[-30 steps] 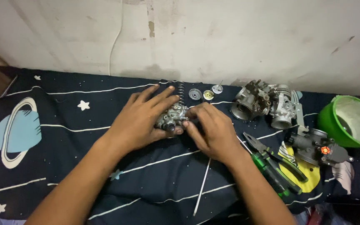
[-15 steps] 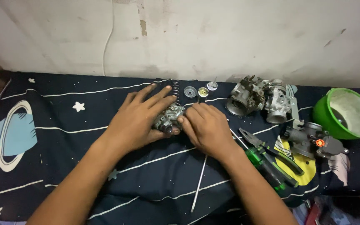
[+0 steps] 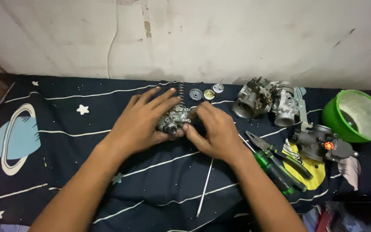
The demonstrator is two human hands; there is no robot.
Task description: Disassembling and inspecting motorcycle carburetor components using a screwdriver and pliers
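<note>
Dark star-patterned cloth (image 3: 65,172) is covering the surface below a scuffed wall. Both hands, left hand (image 3: 140,122) and right hand (image 3: 215,131), are closing around a small metal carburetor (image 3: 173,120) mid-cloth; fingers seem to be working a fitting, which needs a steady grip.

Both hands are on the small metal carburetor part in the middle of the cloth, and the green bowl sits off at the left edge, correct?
Not quite. Both hands, left hand and right hand, are on the small metal carburetor part, but the head view shows the green bowl at the right edge, not the left.
</note>
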